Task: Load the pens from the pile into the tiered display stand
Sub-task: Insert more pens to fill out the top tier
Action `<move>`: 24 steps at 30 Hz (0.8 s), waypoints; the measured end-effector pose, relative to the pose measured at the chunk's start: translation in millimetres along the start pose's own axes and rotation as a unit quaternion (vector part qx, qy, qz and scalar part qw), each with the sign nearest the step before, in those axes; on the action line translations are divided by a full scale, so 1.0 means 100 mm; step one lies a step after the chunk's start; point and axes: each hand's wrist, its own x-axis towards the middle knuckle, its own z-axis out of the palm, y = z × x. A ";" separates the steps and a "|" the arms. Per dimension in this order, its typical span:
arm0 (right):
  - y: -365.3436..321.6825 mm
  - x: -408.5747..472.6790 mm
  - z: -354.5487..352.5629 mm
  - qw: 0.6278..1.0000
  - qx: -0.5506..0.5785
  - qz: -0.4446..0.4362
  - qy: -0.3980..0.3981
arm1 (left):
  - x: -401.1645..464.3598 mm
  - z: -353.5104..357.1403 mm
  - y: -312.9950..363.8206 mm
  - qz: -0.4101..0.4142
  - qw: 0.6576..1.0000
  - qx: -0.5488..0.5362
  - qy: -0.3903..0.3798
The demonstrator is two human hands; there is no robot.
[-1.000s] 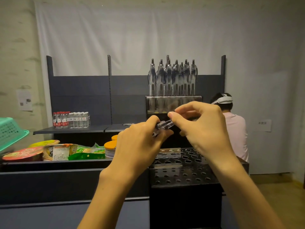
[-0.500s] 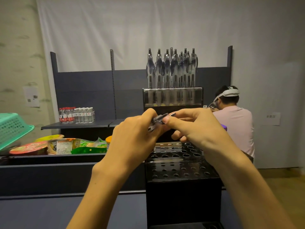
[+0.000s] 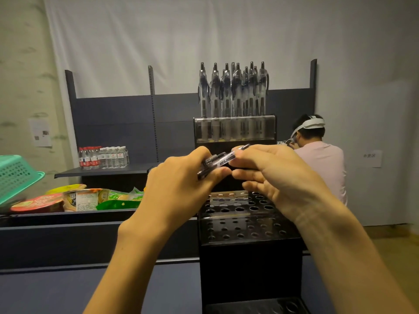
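Observation:
A black tiered display stand (image 3: 247,236) rises in front of me, its lower tiers full of open holes. Several clear pens (image 3: 233,91) stand upright in its top tier. My left hand (image 3: 181,184) grips a small bunch of clear pens (image 3: 215,163) above the middle tier. My right hand (image 3: 274,175) pinches the upper end of one pen in that bunch between thumb and fingers. How many pens are in the bunch is hidden by my fingers. The pile of pens is out of view.
A dark shelf (image 3: 90,241) to the left holds snack packets (image 3: 97,198) and a tilted green basket (image 3: 15,175). Water bottles (image 3: 103,157) line a rear shelf. A person in a pink shirt (image 3: 322,159) sits behind the stand on the right.
Both hands have stayed together on the pens in front of the stand. The pen pinched by my right hand now sticks out further up and right. My view has tilted a little.

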 end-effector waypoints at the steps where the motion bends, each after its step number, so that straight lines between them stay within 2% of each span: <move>1: -0.01 0.00 -0.01 1.000 0.001 0.000 -0.001 | 0.00 0.00 0.00 0.001 1.000 -0.001 0.001; 7: -0.05 0.01 -0.07 0.998 0.056 -0.001 0.016 | 0.00 0.00 0.05 -0.001 1.000 0.004 -0.008; 12: -0.07 0.05 -0.20 0.992 0.078 -0.043 0.094 | 0.00 0.00 0.05 -0.009 1.000 0.005 -0.019; 18: -0.05 0.13 -0.42 0.967 -0.057 -0.146 0.200 | 0.00 0.01 0.02 -0.016 0.999 0.028 -0.040; 24: -0.03 0.13 -0.51 0.945 -0.155 -0.202 0.205 | 0.00 0.00 -0.04 -0.015 0.999 0.031 -0.041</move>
